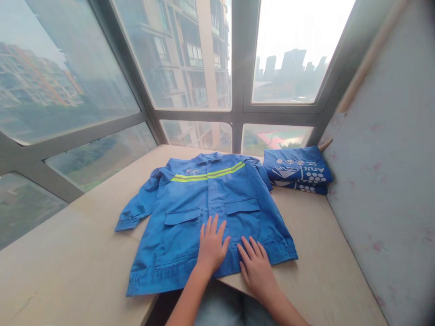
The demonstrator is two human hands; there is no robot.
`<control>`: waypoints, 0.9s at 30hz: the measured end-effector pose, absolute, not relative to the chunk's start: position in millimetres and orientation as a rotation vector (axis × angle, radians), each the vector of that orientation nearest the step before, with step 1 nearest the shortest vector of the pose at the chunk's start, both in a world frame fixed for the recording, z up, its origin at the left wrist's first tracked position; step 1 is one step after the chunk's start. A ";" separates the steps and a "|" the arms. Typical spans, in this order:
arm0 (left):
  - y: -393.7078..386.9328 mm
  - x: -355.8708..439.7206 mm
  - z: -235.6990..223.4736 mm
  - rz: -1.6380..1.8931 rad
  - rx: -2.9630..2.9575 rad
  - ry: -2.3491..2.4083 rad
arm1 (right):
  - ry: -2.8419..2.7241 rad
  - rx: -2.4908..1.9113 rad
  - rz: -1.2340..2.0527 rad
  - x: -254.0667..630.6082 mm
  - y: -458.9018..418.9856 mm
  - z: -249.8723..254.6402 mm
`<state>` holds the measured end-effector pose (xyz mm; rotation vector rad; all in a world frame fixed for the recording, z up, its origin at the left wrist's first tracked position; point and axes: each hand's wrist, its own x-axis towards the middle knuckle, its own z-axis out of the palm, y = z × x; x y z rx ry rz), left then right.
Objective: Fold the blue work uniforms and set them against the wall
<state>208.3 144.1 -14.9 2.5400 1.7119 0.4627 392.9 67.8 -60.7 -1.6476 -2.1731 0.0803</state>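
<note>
A blue work jacket (183, 235) lies spread front-up, its collar toward the window and its hem toward me. Yellow-green striped bands cross its chest, and two flap pockets sit below them. One sleeve stretches out to the left; the other is partly hidden along the right side. My left hand (213, 248) rests on the jacket's lower front near the middle, fingers spread and stretched. To its right, my right hand (257, 267) lies over the hem with its fingers extended. Neither hand grasps the cloth.
Folded blue garments with white printing (295, 167) are stacked at the back right, beside the patterned wall (384, 181). The pale tabletop (84, 253) meets framed windows at the left and back. Its front edge runs just under the jacket's hem, above my legs.
</note>
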 end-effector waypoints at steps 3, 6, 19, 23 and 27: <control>156.8 204.1 -26.5 0.315 2.538 1.685 | -2.116 -1.654 0.227 383.9 57.1 -57.9; 156.1 183.1 -38.2 0.243 2.566 1.619 | -2.029 -1.530 0.510 391.2 50.0 -44.4; 133.7 121.9 -56.2 0.316 2.799 1.582 | -1.174 -1.932 0.464 520.2 217.7 -18.5; 133.0 124.6 -54.7 0.330 2.842 1.592 | -1.431 -1.915 0.513 507.1 252.9 11.6; 130.9 126.5 -52.7 0.359 2.845 1.594 | -1.544 -1.841 0.530 516.4 263.3 42.9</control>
